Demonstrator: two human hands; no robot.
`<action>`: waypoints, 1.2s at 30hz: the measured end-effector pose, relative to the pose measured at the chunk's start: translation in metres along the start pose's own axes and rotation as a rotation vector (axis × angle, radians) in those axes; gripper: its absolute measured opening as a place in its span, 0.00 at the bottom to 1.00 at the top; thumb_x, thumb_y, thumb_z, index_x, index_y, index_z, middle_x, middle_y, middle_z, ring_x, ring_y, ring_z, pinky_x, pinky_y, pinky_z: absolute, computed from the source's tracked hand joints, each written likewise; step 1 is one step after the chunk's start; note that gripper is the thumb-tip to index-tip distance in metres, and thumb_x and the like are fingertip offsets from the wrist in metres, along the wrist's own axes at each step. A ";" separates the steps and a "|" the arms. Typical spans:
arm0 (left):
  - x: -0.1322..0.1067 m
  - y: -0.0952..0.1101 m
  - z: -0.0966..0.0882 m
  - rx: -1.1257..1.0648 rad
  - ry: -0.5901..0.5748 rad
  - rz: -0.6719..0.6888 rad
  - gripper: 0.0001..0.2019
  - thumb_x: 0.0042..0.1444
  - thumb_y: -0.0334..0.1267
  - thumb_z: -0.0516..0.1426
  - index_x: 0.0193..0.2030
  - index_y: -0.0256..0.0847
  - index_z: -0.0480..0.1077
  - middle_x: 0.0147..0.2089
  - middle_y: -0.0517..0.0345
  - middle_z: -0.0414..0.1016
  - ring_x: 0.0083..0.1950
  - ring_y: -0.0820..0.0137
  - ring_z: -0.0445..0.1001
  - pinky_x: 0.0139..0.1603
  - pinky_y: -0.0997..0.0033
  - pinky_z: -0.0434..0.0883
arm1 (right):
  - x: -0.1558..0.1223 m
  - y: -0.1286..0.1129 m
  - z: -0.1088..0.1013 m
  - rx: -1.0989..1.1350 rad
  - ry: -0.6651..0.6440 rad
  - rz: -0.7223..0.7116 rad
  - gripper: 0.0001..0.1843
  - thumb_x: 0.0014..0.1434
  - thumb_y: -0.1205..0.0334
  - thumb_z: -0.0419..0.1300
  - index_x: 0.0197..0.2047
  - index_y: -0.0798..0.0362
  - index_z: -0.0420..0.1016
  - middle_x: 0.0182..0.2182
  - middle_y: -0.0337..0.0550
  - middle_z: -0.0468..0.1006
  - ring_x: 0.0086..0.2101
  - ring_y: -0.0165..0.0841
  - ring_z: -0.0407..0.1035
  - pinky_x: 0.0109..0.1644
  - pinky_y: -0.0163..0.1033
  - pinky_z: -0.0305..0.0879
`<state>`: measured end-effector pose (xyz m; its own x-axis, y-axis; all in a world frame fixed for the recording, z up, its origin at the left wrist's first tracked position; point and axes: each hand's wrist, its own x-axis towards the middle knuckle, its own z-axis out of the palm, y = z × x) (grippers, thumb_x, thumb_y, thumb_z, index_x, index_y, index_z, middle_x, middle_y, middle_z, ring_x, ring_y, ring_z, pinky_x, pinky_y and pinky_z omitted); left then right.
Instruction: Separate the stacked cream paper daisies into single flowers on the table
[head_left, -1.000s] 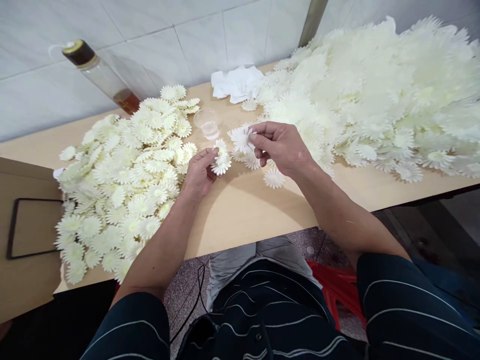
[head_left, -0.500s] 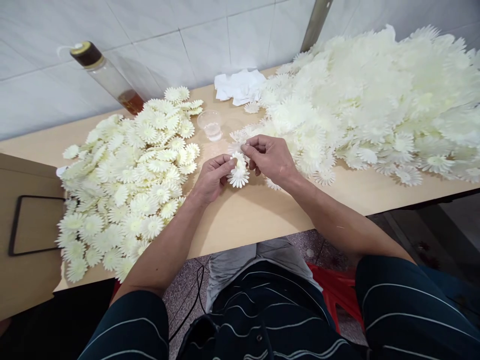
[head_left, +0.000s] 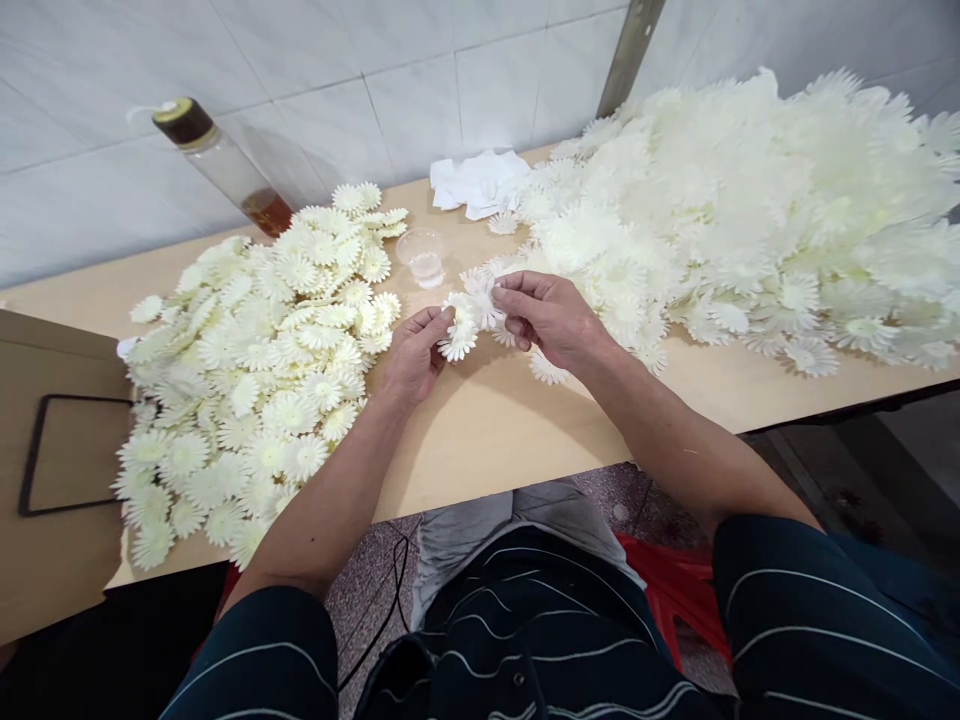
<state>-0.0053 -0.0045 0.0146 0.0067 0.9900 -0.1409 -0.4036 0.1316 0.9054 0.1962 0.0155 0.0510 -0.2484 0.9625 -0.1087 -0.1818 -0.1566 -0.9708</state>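
Observation:
My left hand (head_left: 416, 355) is closed, thumb and finger pinching the edge of a cream artificial daisy (head_left: 460, 332) with layered petals. Just to its right, my right hand (head_left: 547, 315) pinches a whiter, flatter flower piece (head_left: 486, 296) by its petals. The two flowers are side by side, close together above the table (head_left: 480, 430); whether they touch, I cannot tell. A loose flower piece (head_left: 549, 370) lies below my right hand. Beyond my hands stands a small clear plastic cup (head_left: 421, 248) with something pale in its bottom.
A heap of finished-looking cream flowers (head_left: 255, 370) covers the left side, a larger pile of white flower pieces (head_left: 720, 210) the right. White tissue (head_left: 480, 183) and a bottle with amber liquid (head_left: 232, 175) are by the tiled wall. A cardboard-coloured box (head_left: 67, 400) is far left.
My left hand has drawn slightly left with the cream daisy, opening a wider gap between my hands. The white flower piece in my right hand now shows more fully.

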 end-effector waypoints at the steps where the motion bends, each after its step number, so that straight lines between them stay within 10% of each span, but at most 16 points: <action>1: 0.001 0.000 0.000 0.004 0.014 0.005 0.26 0.39 0.53 0.83 0.29 0.41 0.76 0.25 0.64 0.71 0.22 0.77 0.67 0.20 0.76 0.67 | 0.000 0.000 -0.002 -0.019 0.009 -0.029 0.21 0.55 0.50 0.82 0.38 0.52 0.79 0.31 0.36 0.75 0.23 0.23 0.61 0.19 0.32 0.61; 12: -0.001 -0.008 -0.003 0.262 0.138 0.146 0.28 0.49 0.62 0.78 0.31 0.42 0.74 0.22 0.65 0.71 0.17 0.78 0.63 0.15 0.76 0.52 | 0.010 0.003 -0.041 -0.904 0.425 -0.650 0.21 0.78 0.46 0.59 0.62 0.51 0.82 0.62 0.62 0.81 0.49 0.46 0.80 0.53 0.54 0.80; 19: -0.008 -0.017 0.006 0.315 0.132 0.260 0.25 0.54 0.60 0.77 0.32 0.42 0.76 0.24 0.65 0.72 0.23 0.76 0.66 0.21 0.75 0.65 | -0.004 0.013 0.000 -0.678 0.045 -0.307 0.22 0.70 0.41 0.69 0.49 0.53 0.84 0.44 0.52 0.88 0.41 0.39 0.78 0.47 0.45 0.75; 29: -0.014 -0.017 0.010 0.319 0.109 0.219 0.23 0.61 0.60 0.74 0.33 0.42 0.78 0.24 0.63 0.71 0.22 0.74 0.65 0.22 0.71 0.66 | -0.002 0.012 0.005 -0.605 -0.010 -0.159 0.08 0.64 0.57 0.67 0.36 0.52 0.79 0.30 0.40 0.79 0.33 0.33 0.68 0.38 0.41 0.62; 36: -0.013 -0.019 0.008 0.324 0.074 0.221 0.25 0.58 0.63 0.74 0.32 0.42 0.78 0.23 0.63 0.71 0.22 0.73 0.66 0.23 0.71 0.68 | -0.001 0.016 0.005 -0.640 0.035 -0.227 0.21 0.62 0.41 0.72 0.37 0.53 0.80 0.32 0.42 0.80 0.34 0.35 0.69 0.40 0.42 0.63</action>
<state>0.0100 -0.0192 0.0028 -0.1185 0.9915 0.0536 -0.0781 -0.0632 0.9949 0.1883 0.0108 0.0362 -0.2381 0.9643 0.1161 0.3755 0.2017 -0.9046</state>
